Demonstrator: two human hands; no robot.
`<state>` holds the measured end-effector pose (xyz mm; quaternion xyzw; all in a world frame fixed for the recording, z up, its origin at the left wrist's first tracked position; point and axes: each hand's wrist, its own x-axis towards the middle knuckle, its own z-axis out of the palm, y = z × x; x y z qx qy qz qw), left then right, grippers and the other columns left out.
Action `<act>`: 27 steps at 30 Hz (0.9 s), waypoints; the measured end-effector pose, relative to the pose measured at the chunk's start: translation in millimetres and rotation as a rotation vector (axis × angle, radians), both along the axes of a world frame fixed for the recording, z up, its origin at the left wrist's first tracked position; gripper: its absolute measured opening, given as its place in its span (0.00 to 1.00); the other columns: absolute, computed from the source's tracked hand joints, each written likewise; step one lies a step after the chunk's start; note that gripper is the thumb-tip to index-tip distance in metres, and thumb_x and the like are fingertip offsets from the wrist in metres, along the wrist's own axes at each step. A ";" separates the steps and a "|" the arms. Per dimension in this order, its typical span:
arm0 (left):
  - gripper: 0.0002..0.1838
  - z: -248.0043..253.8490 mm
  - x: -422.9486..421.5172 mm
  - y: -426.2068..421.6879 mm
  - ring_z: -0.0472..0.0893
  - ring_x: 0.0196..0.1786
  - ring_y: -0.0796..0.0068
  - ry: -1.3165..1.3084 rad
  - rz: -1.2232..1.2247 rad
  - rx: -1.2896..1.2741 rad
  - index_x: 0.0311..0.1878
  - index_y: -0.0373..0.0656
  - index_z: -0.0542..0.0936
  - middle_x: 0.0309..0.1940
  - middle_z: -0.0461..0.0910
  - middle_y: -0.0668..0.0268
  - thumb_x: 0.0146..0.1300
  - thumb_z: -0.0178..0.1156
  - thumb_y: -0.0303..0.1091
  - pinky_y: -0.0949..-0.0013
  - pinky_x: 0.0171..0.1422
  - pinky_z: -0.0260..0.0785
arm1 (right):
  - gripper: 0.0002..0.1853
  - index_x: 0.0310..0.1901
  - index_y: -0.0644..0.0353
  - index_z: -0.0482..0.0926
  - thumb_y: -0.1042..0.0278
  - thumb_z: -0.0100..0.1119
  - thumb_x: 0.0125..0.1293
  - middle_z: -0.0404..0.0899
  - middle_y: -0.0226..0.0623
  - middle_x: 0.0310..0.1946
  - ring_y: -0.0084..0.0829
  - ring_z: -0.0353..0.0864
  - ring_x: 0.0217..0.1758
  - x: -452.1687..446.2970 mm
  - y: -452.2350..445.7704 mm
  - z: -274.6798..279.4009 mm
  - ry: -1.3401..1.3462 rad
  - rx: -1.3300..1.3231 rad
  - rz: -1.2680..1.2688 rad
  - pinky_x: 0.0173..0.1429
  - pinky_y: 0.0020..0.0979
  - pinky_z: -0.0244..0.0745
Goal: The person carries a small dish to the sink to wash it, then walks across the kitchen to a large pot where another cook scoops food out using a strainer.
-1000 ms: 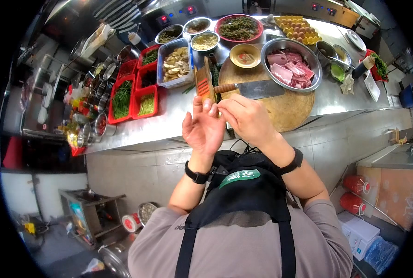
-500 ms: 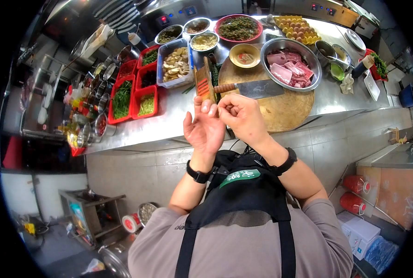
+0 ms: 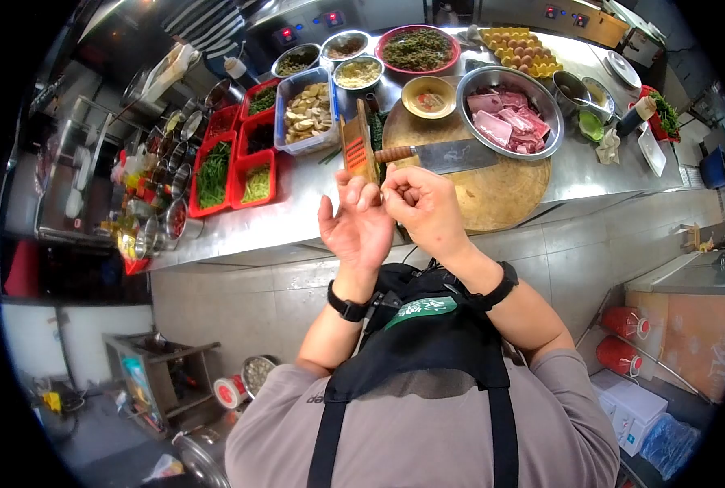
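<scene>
My left hand [image 3: 358,228] is held palm up at the counter's front edge, its thumb spread and its fingers slightly curled, with nothing visible in the palm. Touching or close to its fingertips is my right hand [image 3: 429,210], closed in a pinch; whatever it holds, if anything, is too small to make out. Just beyond my hands lies a slicing board [image 3: 357,146] with a wooden frame and orange part. A cleaver [image 3: 458,156] with a wooden handle rests across the round chopping board [image 3: 492,195]. A yellow bowl [image 3: 429,98] sits on the board's far side.
At right stands a steel bowl of raw meat [image 3: 513,122], with egg trays [image 3: 522,50] behind it. Red bins of vegetables [image 3: 213,175] and a clear tub of cut pieces [image 3: 307,114] stand left. Farther back are a red basin [image 3: 418,49] and several bowls.
My left hand has shifted very slightly left, its fingers curling a little differently. My right hand keeps its pinch, almost in the same place. The counter items stay put.
</scene>
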<state>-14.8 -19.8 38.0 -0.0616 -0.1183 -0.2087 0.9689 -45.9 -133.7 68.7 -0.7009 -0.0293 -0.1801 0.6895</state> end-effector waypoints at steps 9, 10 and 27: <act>0.18 4.5 2.5 3.5 0.67 0.31 0.76 0.012 -0.018 -0.047 0.52 0.42 0.74 0.26 0.67 0.70 0.62 0.58 0.41 0.59 0.80 0.39 | 0.02 0.33 0.67 0.77 0.79 0.59 0.59 0.75 0.26 0.24 0.11 0.70 0.25 -2.2 -5.8 1.1 0.018 0.165 -0.040 0.27 0.17 0.65; 0.18 4.3 2.8 4.2 0.67 0.29 0.76 0.024 -0.009 -0.044 0.52 0.41 0.74 0.26 0.66 0.70 0.62 0.58 0.41 0.58 0.82 0.33 | 0.02 0.33 0.67 0.77 0.79 0.59 0.59 0.75 0.25 0.24 0.10 0.70 0.25 -1.6 -9.7 0.8 0.025 0.156 -0.053 0.27 0.16 0.65; 0.15 -43.4 12.4 55.3 0.57 0.20 0.82 -0.110 0.062 0.344 0.50 0.40 0.74 0.17 0.60 0.73 0.70 0.48 0.40 0.77 0.27 0.54 | 0.09 0.27 0.65 0.77 0.68 0.61 0.59 0.75 0.44 0.21 0.36 0.78 0.24 31.9 -42.2 -89.2 0.411 -0.579 0.178 0.32 0.40 0.70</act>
